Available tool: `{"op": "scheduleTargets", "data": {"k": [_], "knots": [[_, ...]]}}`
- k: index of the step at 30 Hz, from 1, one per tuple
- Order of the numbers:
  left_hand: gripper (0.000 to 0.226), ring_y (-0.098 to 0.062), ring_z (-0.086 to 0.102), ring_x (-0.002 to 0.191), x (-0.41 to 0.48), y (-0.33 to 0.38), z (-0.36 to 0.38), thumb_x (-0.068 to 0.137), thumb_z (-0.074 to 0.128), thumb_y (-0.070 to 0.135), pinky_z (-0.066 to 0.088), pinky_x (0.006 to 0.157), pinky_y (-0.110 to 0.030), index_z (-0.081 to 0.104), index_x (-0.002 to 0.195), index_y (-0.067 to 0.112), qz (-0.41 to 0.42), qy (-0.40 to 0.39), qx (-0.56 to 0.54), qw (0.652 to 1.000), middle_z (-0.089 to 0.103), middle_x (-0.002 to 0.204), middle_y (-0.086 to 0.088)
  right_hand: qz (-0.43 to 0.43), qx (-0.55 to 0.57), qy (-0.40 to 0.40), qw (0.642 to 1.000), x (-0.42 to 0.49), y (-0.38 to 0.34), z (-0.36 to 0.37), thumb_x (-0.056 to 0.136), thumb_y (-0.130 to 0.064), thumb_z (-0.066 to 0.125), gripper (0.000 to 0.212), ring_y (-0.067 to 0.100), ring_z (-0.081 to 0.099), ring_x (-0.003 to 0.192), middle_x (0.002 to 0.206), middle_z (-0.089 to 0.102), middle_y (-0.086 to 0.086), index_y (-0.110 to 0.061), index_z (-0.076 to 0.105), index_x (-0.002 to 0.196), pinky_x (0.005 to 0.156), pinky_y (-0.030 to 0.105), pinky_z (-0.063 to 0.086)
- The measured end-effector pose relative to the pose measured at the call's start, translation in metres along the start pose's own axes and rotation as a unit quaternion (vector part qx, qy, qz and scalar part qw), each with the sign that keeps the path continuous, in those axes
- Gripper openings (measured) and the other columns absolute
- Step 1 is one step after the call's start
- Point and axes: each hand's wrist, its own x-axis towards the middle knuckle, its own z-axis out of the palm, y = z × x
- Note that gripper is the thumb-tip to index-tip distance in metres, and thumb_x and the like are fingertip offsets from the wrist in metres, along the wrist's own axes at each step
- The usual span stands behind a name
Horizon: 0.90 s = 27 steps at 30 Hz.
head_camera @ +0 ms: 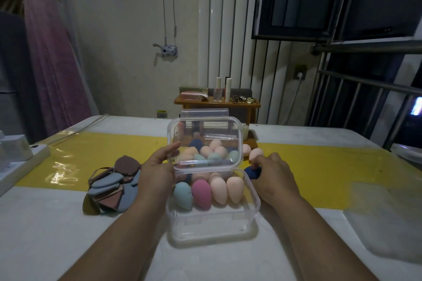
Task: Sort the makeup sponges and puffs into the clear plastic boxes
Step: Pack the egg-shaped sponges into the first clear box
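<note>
A person's left hand [157, 169] grips the raised lid [205, 134] of a clear box [212, 230] half-filled with egg sponges [218, 189] while the right hand [274, 175], at the box's two o'clock, pinches a navy sponge [251, 172], likely due over the rim next; flat puffs [112, 187] wait at nine o'clock

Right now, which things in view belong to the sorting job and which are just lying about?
Job: clear box, lid held by the left hand, boxed sponges, navy sponge in the right hand, loose sponges behind, flat puff pile.
Lying about: wooden shelf, bottles, power strip.
</note>
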Motion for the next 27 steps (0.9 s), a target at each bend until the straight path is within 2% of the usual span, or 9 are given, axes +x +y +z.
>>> {"op": "scheduleTargets", "data": {"k": [4,6,9,12,14,18,21,24,27], "knots": [[0.060,-0.010,0.062,0.087,0.000,0.001,0.000,0.078,0.056,-0.023,0.054,0.063,-0.026,0.071,0.100,0.031,0.000,0.003,-0.001,1.000,0.064,0.114,0.000,-0.006,0.014,0.025,1.000,-0.002,-0.004,-0.002,0.081,-0.028,0.074,0.024,0.018,0.047,0.087,0.094,0.051,-0.006,-0.030,0.050,0.078,0.064,0.029,0.038],[0.060,-0.010,0.062,0.087,0.000,0.000,0.000,0.077,0.056,-0.023,0.053,0.060,-0.024,0.071,0.100,0.030,-0.001,0.000,-0.006,1.000,0.064,0.115,-0.001,0.010,0.039,0.030,0.999,-0.002,-0.005,-0.003,0.081,-0.024,0.073,0.028,0.019,0.050,0.081,0.091,0.054,-0.005,-0.028,0.047,0.074,0.058,0.029,0.037],[0.061,-0.010,0.061,0.087,-0.001,0.000,0.001,0.075,0.056,-0.025,0.052,0.063,-0.026,0.070,0.102,0.028,0.001,-0.006,-0.006,1.000,0.063,0.118,-0.004,0.015,0.083,0.050,0.995,-0.004,-0.007,-0.011,0.081,-0.025,0.072,0.022,0.023,0.054,0.082,0.097,0.057,-0.003,-0.026,0.051,0.089,0.060,0.030,0.039],[0.061,-0.006,0.059,0.082,-0.003,0.003,0.002,0.076,0.053,-0.028,0.051,0.053,-0.017,0.069,0.107,0.023,0.005,-0.009,-0.005,1.000,0.062,0.116,-0.006,0.007,0.093,0.055,0.994,-0.008,-0.010,-0.018,0.086,-0.031,0.069,0.036,0.022,0.057,0.091,0.112,0.056,-0.002,-0.031,0.057,0.119,0.069,0.029,0.042],[0.060,-0.004,0.058,0.078,-0.005,0.005,0.004,0.078,0.049,-0.029,0.050,0.049,-0.014,0.068,0.110,0.019,0.001,-0.009,-0.011,1.000,0.061,0.114,-0.007,0.006,0.096,0.060,0.994,-0.010,-0.012,-0.022,0.089,-0.034,0.067,0.038,0.021,0.057,0.095,0.117,0.054,-0.001,-0.031,0.060,0.126,0.073,0.029,0.044],[0.060,-0.011,0.059,0.084,-0.005,0.006,0.004,0.080,0.040,-0.025,0.057,0.055,-0.021,0.069,0.111,0.017,-0.019,-0.002,-0.025,1.000,0.060,0.114,-0.007,-0.001,0.134,0.079,0.988,-0.014,-0.015,-0.027,0.089,-0.030,0.067,0.029,0.018,0.053,0.090,0.114,0.054,0.000,-0.029,0.067,0.118,0.071,0.030,0.041],[0.060,-0.016,0.059,0.086,-0.005,0.006,0.004,0.081,0.036,-0.024,0.060,0.066,-0.030,0.070,0.109,0.017,-0.029,0.005,-0.033,0.999,0.060,0.111,-0.006,-0.008,0.158,0.107,0.982,-0.016,-0.018,-0.032,0.088,-0.028,0.068,0.024,0.017,0.051,0.086,0.109,0.055,0.000,-0.027,0.069,0.112,0.069,0.030,0.039],[0.059,-0.015,0.059,0.085,-0.005,0.008,0.005,0.081,0.036,-0.024,0.060,0.065,-0.031,0.069,0.109,0.016,-0.029,0.005,-0.036,0.999,0.060,0.105,-0.003,-0.015,0.194,0.131,0.972,-0.018,-0.019,-0.035,0.086,-0.029,0.069,0.015,0.017,0.056,0.083,0.098,0.063,-0.002,-0.026,0.070,0.100,0.064,0.030,0.041],[0.057,-0.015,0.058,0.085,-0.006,0.009,0.005,0.082,0.035,-0.023,0.059,0.071,-0.035,0.069,0.109,0.015,-0.031,0.007,-0.039,0.999,0.059,0.104,-0.003,-0.021,0.237,0.134,0.962,-0.022,-0.023,-0.038,0.085,-0.028,0.069,0.004,0.012,0.058,0.077,0.086,0.067,-0.006,-0.026,0.068,0.089,0.057,0.027,0.041]]}}
